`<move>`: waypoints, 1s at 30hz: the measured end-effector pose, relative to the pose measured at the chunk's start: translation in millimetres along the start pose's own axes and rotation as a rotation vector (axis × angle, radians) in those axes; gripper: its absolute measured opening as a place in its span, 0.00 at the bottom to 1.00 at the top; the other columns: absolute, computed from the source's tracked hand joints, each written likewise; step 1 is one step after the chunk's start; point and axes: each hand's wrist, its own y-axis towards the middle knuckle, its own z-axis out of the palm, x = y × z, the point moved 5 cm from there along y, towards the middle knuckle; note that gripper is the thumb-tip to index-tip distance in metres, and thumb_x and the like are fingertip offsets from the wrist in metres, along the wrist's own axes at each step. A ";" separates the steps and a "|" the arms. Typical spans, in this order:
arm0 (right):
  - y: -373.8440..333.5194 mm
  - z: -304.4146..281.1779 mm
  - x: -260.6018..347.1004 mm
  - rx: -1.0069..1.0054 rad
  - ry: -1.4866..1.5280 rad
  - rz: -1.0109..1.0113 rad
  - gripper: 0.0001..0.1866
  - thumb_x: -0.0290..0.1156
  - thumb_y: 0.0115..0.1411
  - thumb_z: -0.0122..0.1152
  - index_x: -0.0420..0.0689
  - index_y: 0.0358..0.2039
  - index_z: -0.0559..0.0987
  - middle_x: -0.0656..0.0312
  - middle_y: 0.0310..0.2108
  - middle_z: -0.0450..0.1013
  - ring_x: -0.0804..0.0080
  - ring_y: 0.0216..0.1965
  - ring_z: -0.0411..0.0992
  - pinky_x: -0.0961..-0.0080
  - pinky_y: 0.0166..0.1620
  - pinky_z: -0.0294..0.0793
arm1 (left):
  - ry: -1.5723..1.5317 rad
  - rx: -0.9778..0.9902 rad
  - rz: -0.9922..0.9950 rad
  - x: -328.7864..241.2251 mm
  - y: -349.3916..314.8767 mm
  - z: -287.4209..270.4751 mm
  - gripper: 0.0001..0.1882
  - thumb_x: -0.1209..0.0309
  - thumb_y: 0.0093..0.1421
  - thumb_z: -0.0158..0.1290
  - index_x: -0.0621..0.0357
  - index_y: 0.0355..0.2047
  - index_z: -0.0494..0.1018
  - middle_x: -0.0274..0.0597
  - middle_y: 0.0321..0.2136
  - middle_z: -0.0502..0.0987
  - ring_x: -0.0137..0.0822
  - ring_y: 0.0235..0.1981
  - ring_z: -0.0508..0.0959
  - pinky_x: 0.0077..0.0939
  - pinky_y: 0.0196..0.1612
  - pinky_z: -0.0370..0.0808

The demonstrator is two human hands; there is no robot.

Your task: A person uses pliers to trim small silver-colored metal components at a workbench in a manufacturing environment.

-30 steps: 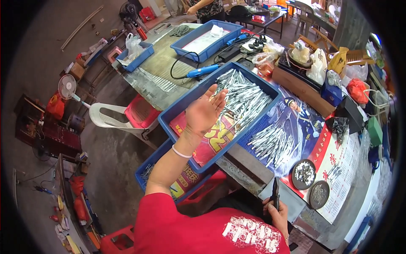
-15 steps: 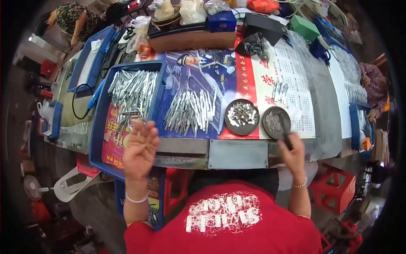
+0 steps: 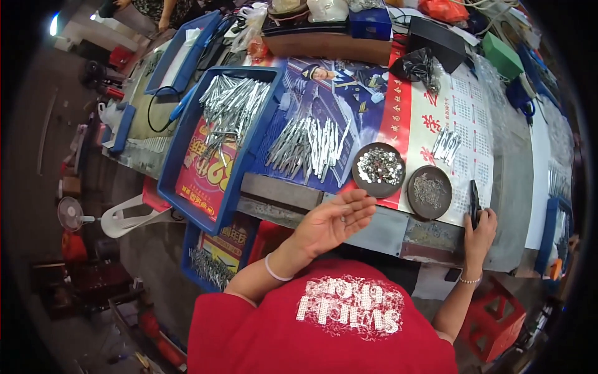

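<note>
Apparently empty, our left hand (image 3: 336, 223) hovered palm up, fingers extended, near the disc-filled dish (image 3: 381, 192). Our right hand (image 3: 481, 234) gripped a black tool (image 3: 474, 198) at the near side of the desk (image 3: 516, 187), right of a second dark dish (image 3: 428, 214).

a bright light (image 3: 54, 25) glows at the upper left, and the grey floor (image 3: 147, 268) lies dim below. a white fan (image 3: 70, 214) stands near a dark cabinet (image 3: 87, 274), with a white chair (image 3: 110, 223) closer to the grey table (image 3: 511, 218); a red stool (image 3: 507, 330) sits at lower right.
</note>
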 end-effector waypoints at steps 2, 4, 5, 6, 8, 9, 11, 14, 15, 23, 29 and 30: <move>-1.0 -18.5 23.8 -0.123 0.030 -0.075 0.11 0.27 0.54 0.58 0.35 0.36 0.71 0.49 0.42 0.68 0.53 0.46 0.66 0.64 0.49 0.64 | 0.013 -0.012 -0.017 11.0 8.0 4.1 0.19 0.74 0.63 0.36 0.66 0.54 0.60 0.56 0.54 0.65 0.46 0.56 0.66 0.39 0.59 0.64; -6.0 -34.8 54.7 -0.060 0.260 -0.130 0.10 0.25 0.53 0.57 0.35 0.36 0.71 0.49 0.42 0.68 0.53 0.45 0.67 0.65 0.49 0.65 | 0.019 -0.061 -0.053 21.2 14.0 5.5 0.20 0.68 0.66 0.35 0.66 0.54 0.60 0.54 0.54 0.65 0.45 0.56 0.66 0.39 0.59 0.64; -12.0 -40.8 73.6 -0.001 0.477 -0.182 0.10 0.22 0.52 0.56 0.36 0.35 0.71 0.49 0.41 0.69 0.53 0.45 0.68 0.66 0.49 0.66 | 0.023 -0.062 -0.061 25.8 17.1 6.2 0.20 0.68 0.66 0.35 0.66 0.54 0.60 0.54 0.54 0.65 0.45 0.56 0.66 0.39 0.59 0.64; -20.5 -40.5 93.6 0.068 0.588 -0.239 0.10 0.19 0.50 0.55 0.36 0.35 0.71 0.50 0.39 0.71 0.54 0.41 0.70 0.68 0.46 0.68 | 0.034 -0.068 -0.074 29.9 20.3 5.8 0.21 0.65 0.66 0.34 0.66 0.55 0.59 0.54 0.54 0.64 0.45 0.56 0.66 0.39 0.59 0.63; -33.9 -37.7 138.4 0.182 0.685 -0.437 0.12 0.16 0.46 0.58 0.38 0.33 0.72 0.53 0.37 0.71 0.57 0.39 0.70 0.68 0.43 0.70 | 0.052 -0.074 -0.088 36.5 26.9 4.9 0.22 0.62 0.67 0.33 0.66 0.55 0.59 0.54 0.55 0.64 0.45 0.57 0.65 0.39 0.60 0.62; -38.8 -36.8 154.1 0.222 0.745 -0.464 0.13 0.16 0.44 0.60 0.40 0.33 0.73 0.54 0.37 0.71 0.57 0.37 0.69 0.68 0.40 0.70 | 0.024 -0.037 -0.101 40.3 30.8 8.2 0.23 0.61 0.67 0.32 0.66 0.55 0.58 0.54 0.55 0.64 0.46 0.57 0.64 0.39 0.60 0.62; -39.2 -40.2 180.3 0.176 0.729 -0.582 0.15 0.19 0.41 0.63 0.42 0.32 0.74 0.59 0.38 0.71 0.60 0.37 0.68 0.67 0.40 0.67 | 0.018 -0.025 -0.123 45.2 34.2 10.0 0.26 0.58 0.68 0.30 0.67 0.56 0.57 0.55 0.56 0.61 0.45 0.59 0.62 0.38 0.61 0.59; -35.7 -36.6 199.3 0.108 0.643 -0.646 0.15 0.22 0.41 0.65 0.43 0.33 0.75 0.61 0.38 0.71 0.61 0.38 0.67 0.67 0.42 0.66 | 0.021 0.018 -0.110 42.9 33.8 8.0 0.26 0.58 0.68 0.30 0.67 0.57 0.56 0.55 0.57 0.61 0.44 0.58 0.63 0.37 0.61 0.59; -36.0 -35.1 204.9 0.068 0.589 -0.667 0.16 0.23 0.40 0.65 0.43 0.33 0.75 0.62 0.39 0.71 0.62 0.38 0.67 0.67 0.42 0.65 | 0.020 0.017 -0.109 40.3 31.5 7.1 0.26 0.58 0.68 0.30 0.67 0.57 0.56 0.55 0.57 0.61 0.44 0.58 0.63 0.37 0.61 0.59; -37.9 -0.2 225.9 0.146 0.619 -0.681 0.11 0.24 0.42 0.61 0.43 0.30 0.76 0.63 0.34 0.70 0.64 0.35 0.68 0.69 0.39 0.66 | 0.102 -0.094 -0.083 28.0 19.6 -0.6 0.24 0.58 0.68 0.30 0.60 0.58 0.57 0.43 0.56 0.64 0.33 0.52 0.68 0.26 0.54 0.64; -35.0 4.5 233.3 0.119 0.677 -0.726 0.06 0.25 0.43 0.56 0.43 0.25 0.74 0.62 0.32 0.70 0.65 0.32 0.69 0.71 0.35 0.66 | 0.145 -0.082 -0.062 19.2 14.1 5.2 0.25 0.59 0.68 0.31 0.58 0.61 0.53 0.41 0.59 0.59 0.32 0.55 0.64 0.28 0.58 0.59; -34.8 4.6 234.8 0.114 0.659 -0.719 0.06 0.24 0.43 0.56 0.42 0.25 0.74 0.61 0.31 0.70 0.65 0.32 0.69 0.71 0.35 0.66 | 0.145 -0.091 -0.053 17.9 13.7 6.6 0.25 0.59 0.68 0.31 0.58 0.61 0.53 0.41 0.59 0.59 0.33 0.55 0.63 0.29 0.58 0.58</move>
